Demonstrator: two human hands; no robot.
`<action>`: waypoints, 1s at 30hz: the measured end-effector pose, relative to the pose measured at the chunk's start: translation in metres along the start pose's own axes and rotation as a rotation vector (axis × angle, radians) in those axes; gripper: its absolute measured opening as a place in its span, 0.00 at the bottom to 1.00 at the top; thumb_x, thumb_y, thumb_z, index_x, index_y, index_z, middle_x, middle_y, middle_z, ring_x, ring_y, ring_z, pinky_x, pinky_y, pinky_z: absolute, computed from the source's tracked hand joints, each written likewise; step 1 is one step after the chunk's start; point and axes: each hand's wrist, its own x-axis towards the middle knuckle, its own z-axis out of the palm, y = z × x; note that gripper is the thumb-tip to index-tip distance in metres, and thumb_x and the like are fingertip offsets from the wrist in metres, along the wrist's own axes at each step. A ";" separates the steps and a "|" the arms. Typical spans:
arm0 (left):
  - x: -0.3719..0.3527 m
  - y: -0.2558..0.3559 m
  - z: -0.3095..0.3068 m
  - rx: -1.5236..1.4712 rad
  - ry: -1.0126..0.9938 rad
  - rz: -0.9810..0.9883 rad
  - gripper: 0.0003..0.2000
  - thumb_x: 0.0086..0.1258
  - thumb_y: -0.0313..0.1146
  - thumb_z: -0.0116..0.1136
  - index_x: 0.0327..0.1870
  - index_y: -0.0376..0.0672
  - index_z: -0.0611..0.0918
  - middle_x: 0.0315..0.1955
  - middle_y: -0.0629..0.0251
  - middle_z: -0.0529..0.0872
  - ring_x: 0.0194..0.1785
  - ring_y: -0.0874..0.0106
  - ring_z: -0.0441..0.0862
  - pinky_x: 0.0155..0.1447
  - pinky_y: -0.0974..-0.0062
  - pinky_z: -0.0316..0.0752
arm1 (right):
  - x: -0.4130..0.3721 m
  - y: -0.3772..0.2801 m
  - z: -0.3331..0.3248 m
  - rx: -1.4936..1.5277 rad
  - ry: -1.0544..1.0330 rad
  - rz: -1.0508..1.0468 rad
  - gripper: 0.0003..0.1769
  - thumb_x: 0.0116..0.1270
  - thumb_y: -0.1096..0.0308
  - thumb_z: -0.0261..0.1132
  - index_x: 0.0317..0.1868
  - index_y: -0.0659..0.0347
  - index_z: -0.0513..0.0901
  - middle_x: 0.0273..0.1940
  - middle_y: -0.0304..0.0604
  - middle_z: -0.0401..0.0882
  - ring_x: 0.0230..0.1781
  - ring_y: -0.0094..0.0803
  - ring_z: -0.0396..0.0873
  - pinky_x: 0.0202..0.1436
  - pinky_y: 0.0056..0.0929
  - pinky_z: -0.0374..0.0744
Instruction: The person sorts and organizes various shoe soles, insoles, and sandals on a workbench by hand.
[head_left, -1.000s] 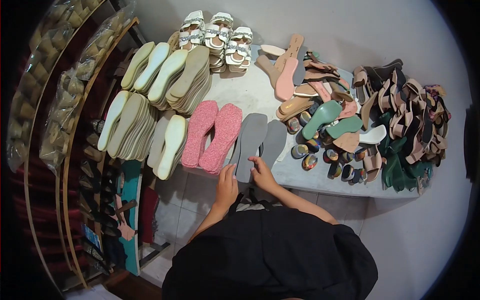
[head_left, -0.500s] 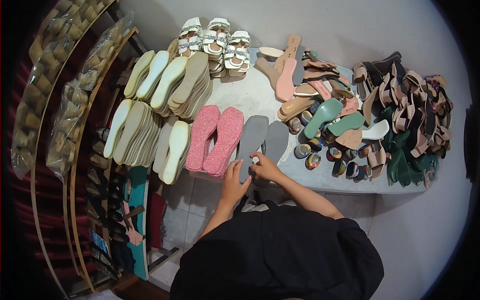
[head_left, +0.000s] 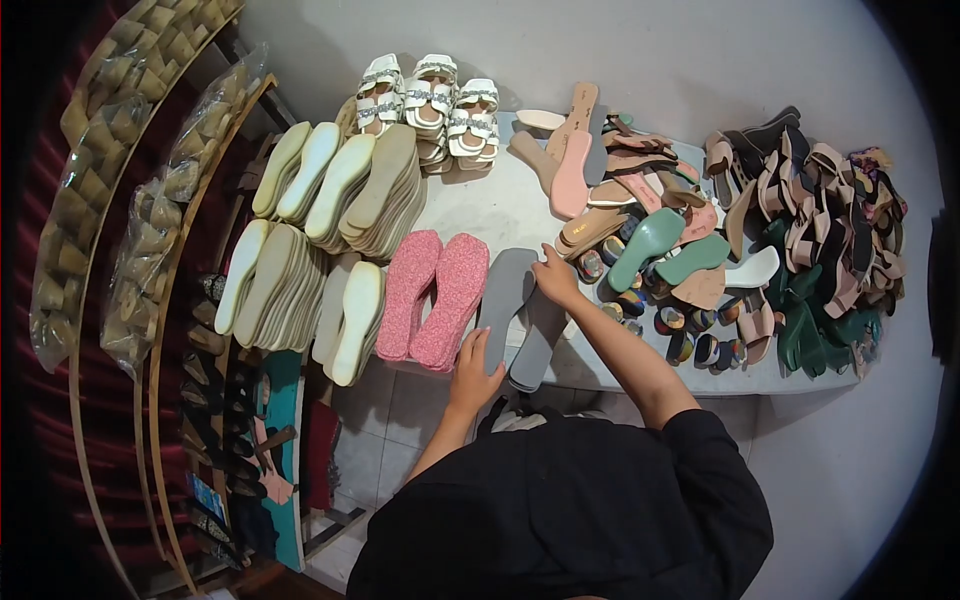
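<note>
Two stacks of grey shoe soles (head_left: 508,285) stand side by side at the front edge of the table. My left hand (head_left: 474,373) is around the heel end of the left grey stack, fingers along its side and thumb apart. At the toe end of the right grey stack (head_left: 540,345), my right hand (head_left: 556,278) has its fingers bent over the edge; the hand partly hides that end. Pink speckled soles (head_left: 450,300) stand in two stacks just left of my left hand.
Cream and beige soles (head_left: 285,285) are stacked on the left. White sandals (head_left: 430,100) stand at the back. Green soles (head_left: 645,250), patterned heels (head_left: 708,348) and a pile of sandals (head_left: 825,220) cover the right side. A rack with bagged heels (head_left: 140,270) stands far left.
My right hand has moved up and away from the heel end to the toe end of the grey soles. The right grey stack has shifted towards me. My left hand stays by the left stack.
</note>
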 end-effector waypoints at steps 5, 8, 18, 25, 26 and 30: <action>0.002 -0.002 0.002 0.016 -0.014 -0.007 0.34 0.51 0.28 0.65 0.63 0.37 0.66 0.56 0.48 0.69 0.60 0.51 0.69 0.62 0.63 0.66 | -0.004 -0.019 0.001 0.039 -0.117 0.054 0.26 0.53 0.64 0.59 0.49 0.76 0.73 0.38 0.67 0.77 0.40 0.57 0.77 0.44 0.42 0.74; 0.002 -0.002 0.002 0.040 -0.017 -0.007 0.34 0.51 0.28 0.66 0.62 0.37 0.66 0.56 0.48 0.69 0.60 0.51 0.69 0.62 0.63 0.66 | -0.010 -0.019 0.001 0.000 -0.073 -0.066 0.24 0.53 0.65 0.59 0.44 0.79 0.71 0.27 0.62 0.79 0.26 0.50 0.80 0.36 0.42 0.77; 0.024 0.054 0.012 0.135 0.120 0.138 0.27 0.52 0.31 0.64 0.56 0.37 0.73 0.52 0.50 0.74 0.59 0.51 0.70 0.61 0.59 0.66 | -0.044 -0.005 -0.088 0.077 -0.160 -0.195 0.34 0.54 0.63 0.62 0.61 0.68 0.65 0.56 0.63 0.65 0.59 0.55 0.66 0.62 0.38 0.67; 0.083 0.134 0.082 -0.012 0.160 0.305 0.23 0.52 0.27 0.63 0.52 0.37 0.75 0.49 0.51 0.75 0.56 0.53 0.72 0.60 0.59 0.67 | -0.061 0.045 -0.230 0.030 0.062 -0.234 0.26 0.56 0.66 0.63 0.55 0.64 0.71 0.52 0.56 0.70 0.55 0.50 0.69 0.60 0.36 0.67; 0.092 0.147 0.098 -0.042 0.161 0.324 0.23 0.52 0.27 0.63 0.52 0.38 0.75 0.49 0.52 0.75 0.55 0.53 0.72 0.59 0.59 0.67 | -0.063 0.054 -0.250 0.012 0.094 -0.229 0.25 0.56 0.66 0.63 0.55 0.64 0.71 0.52 0.56 0.70 0.56 0.50 0.69 0.60 0.36 0.68; 0.121 0.203 0.157 -0.130 0.111 0.393 0.21 0.53 0.24 0.61 0.51 0.37 0.75 0.49 0.51 0.75 0.55 0.54 0.72 0.60 0.61 0.66 | -0.073 0.090 -0.329 -0.042 0.188 -0.191 0.23 0.55 0.66 0.63 0.52 0.64 0.74 0.49 0.55 0.73 0.54 0.48 0.72 0.58 0.37 0.69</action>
